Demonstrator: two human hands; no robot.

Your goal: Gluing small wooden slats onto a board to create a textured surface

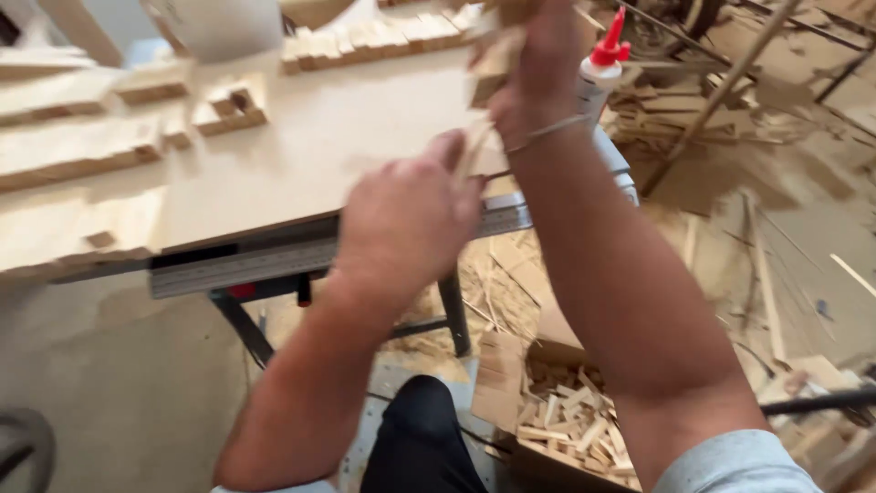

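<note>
One glue bottle with a red cap stands at the desk's right edge, behind the raised right hand, whose grip closes on a wood block. The left hand pinches a thin wood strip above the desk's near edge. Right of the desk on the floor, one cardboard box holds wood scraps.

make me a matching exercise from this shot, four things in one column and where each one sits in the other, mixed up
Things
1. glue bottle
2. cardboard box of wood offcuts
3. metal ruler
4. row of small wood blocks

Places
A. on the floor, below the right forearm
B. along the near edge of the workbench
C. at the far edge of the workbench top
D. upright just behind the right hand, red cap on top

Pairs: 1-D, 2-A, 3-B, 4-C
</note>
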